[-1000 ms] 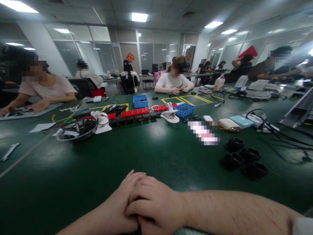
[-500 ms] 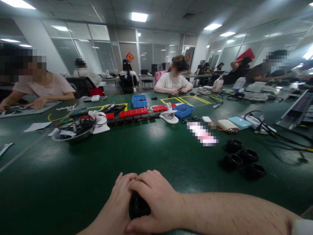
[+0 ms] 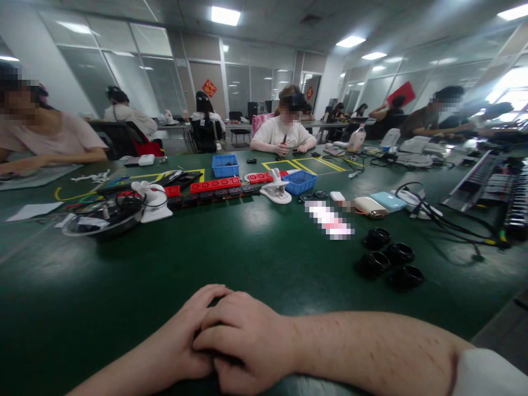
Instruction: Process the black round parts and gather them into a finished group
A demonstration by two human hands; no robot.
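Fingers (image 3: pixel 218 334) of the right hand (image 3: pixel 256 336) are curled over the left hand (image 3: pixel 186 325), both pressed together above a green table (image 3: pixel 124 286) — whether anything is gripped between them cannot be told. Four black rings (image 3: pixel 369 268) are clustered on the table — well apart, to the right.

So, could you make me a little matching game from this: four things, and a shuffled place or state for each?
1. Right hand
2. Black ring-shaped parts
3. Metal bowl
4. Red diamond signs

A. Crammed with odds and ends
B. At the far end of the room
C. Laid over the left hand
D. Clustered toward the right of the green tabletop

Pairs: 1-C, 2-D, 3-A, 4-B
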